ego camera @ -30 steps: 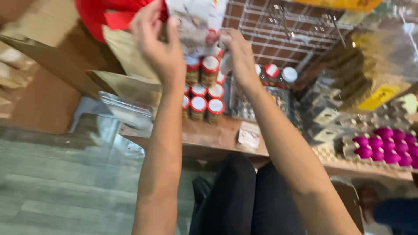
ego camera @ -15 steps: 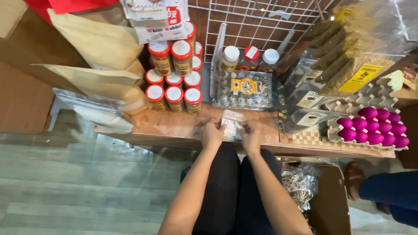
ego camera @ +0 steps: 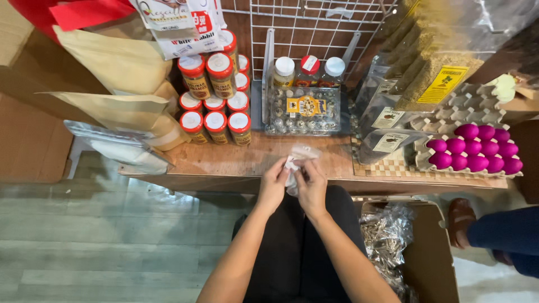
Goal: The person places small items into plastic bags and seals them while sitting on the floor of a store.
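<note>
Both hands, left hand (ego camera: 273, 184) and right hand (ego camera: 310, 188), pinch a small clear packet (ego camera: 297, 160) at the surface's (ego camera: 236, 160) near edge. Judging by this, handling is midway: the packet isn't yet set down among the red-capped jars (ego camera: 216, 120) at eleven o'clock.

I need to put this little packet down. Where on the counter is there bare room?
Bare wood lies along the counter's front edge, between the red-lidded jars and both hands. Crowded: the clear egg box behind, the pink eggs to the right.
</note>
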